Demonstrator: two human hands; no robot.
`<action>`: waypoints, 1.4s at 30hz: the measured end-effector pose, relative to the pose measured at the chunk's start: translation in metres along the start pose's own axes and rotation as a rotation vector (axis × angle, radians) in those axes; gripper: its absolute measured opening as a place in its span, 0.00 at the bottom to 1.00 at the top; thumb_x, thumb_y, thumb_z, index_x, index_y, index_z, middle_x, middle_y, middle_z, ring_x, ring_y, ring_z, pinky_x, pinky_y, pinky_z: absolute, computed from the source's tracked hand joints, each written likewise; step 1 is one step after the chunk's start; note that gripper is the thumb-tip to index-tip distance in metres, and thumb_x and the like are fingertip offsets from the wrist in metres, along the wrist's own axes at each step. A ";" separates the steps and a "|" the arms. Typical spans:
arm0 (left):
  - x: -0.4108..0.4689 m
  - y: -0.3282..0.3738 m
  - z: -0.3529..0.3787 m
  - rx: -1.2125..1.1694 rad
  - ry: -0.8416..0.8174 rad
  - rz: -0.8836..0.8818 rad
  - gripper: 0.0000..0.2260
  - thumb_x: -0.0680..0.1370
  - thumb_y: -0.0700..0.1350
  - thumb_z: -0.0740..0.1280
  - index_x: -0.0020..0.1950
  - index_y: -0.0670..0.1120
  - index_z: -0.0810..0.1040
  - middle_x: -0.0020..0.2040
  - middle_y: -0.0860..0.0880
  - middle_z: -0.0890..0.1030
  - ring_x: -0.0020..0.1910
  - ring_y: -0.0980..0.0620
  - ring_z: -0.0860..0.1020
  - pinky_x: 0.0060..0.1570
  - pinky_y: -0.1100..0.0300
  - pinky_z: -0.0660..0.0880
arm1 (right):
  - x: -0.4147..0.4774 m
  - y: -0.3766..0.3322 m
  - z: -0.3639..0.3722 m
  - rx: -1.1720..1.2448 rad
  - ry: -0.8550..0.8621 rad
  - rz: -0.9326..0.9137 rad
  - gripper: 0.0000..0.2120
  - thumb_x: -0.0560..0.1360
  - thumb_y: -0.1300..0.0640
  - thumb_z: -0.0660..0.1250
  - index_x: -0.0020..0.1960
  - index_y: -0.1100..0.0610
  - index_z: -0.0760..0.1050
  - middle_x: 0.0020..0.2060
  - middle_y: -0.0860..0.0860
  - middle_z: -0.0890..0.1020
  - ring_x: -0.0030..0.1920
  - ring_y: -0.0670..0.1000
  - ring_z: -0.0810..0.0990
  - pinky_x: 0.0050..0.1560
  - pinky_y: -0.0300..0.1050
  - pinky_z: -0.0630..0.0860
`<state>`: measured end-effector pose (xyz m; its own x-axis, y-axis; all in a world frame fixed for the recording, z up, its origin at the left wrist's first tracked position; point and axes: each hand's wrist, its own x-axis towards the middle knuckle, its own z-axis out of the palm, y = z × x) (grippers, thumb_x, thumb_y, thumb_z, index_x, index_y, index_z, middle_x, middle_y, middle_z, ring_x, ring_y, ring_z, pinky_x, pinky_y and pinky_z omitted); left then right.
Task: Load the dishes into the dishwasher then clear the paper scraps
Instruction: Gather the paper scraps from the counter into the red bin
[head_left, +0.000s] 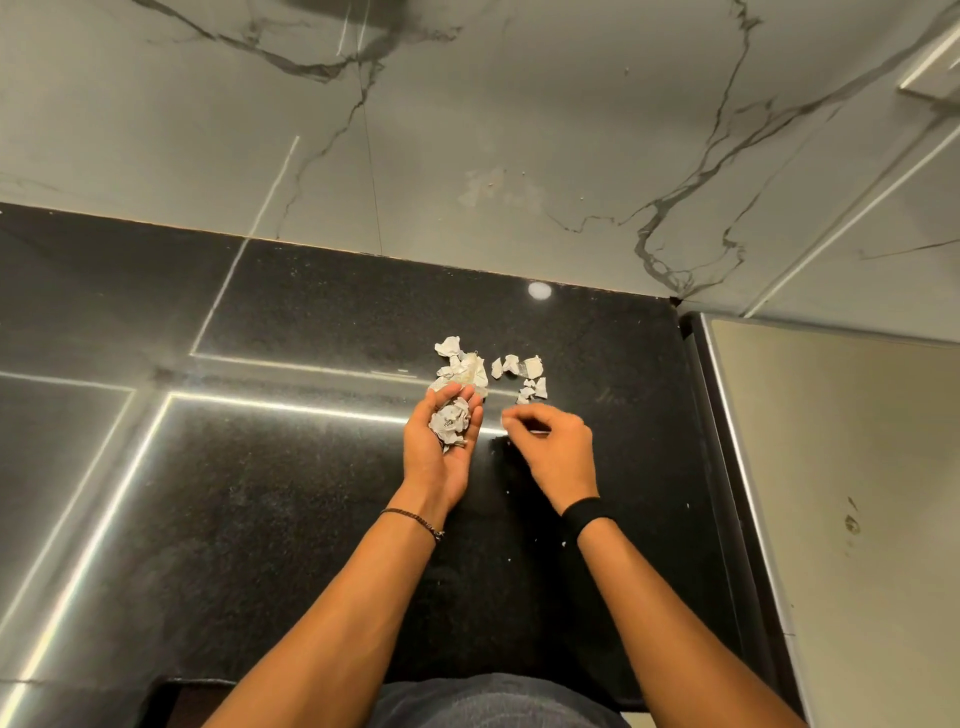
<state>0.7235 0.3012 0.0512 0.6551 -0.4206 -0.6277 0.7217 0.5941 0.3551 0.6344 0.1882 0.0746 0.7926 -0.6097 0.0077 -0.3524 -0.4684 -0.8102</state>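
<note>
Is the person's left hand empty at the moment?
No, the left hand holds a clump of paper scraps in its cupped palm.

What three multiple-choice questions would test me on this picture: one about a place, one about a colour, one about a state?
1. Where do the loose paper scraps lie?
A) in a sink
B) on the black counter
C) on the floor

2. What colour is the wristband on the right wrist?
A) black
B) white
C) red

3. How is the left hand placed?
A) flat on the counter
B) gripping a plate
C) cupped palm-up, holding gathered scraps

Answers:
1 B, the pieces rest on the dark stone just beyond the fingers.
2 A, the band is plainly black.
3 C, crumpled paper sits in the raised palm.
</note>
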 end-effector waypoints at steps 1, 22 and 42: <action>0.000 -0.003 0.003 0.015 -0.007 -0.012 0.11 0.83 0.45 0.63 0.54 0.39 0.82 0.55 0.40 0.84 0.55 0.44 0.83 0.60 0.54 0.78 | 0.000 -0.008 -0.004 0.144 -0.003 0.028 0.05 0.76 0.60 0.74 0.49 0.53 0.86 0.45 0.43 0.87 0.49 0.41 0.84 0.56 0.40 0.79; 0.004 -0.002 0.008 -0.097 -0.060 -0.130 0.17 0.84 0.46 0.62 0.67 0.38 0.79 0.64 0.40 0.82 0.60 0.44 0.83 0.60 0.51 0.79 | 0.026 0.016 -0.002 -0.022 0.102 0.002 0.10 0.77 0.59 0.72 0.58 0.54 0.83 0.51 0.47 0.83 0.48 0.44 0.82 0.55 0.44 0.81; 0.004 -0.014 0.025 -0.092 -0.066 -0.152 0.15 0.84 0.48 0.62 0.62 0.38 0.81 0.59 0.39 0.84 0.61 0.43 0.82 0.61 0.51 0.78 | 0.036 0.020 -0.012 -0.100 0.103 -0.055 0.12 0.78 0.59 0.70 0.61 0.53 0.82 0.56 0.47 0.81 0.54 0.47 0.81 0.57 0.48 0.80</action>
<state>0.7215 0.2739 0.0606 0.5552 -0.5530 -0.6212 0.7923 0.5789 0.1927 0.6506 0.1493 0.0658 0.7589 -0.6410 0.1148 -0.3617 -0.5615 -0.7443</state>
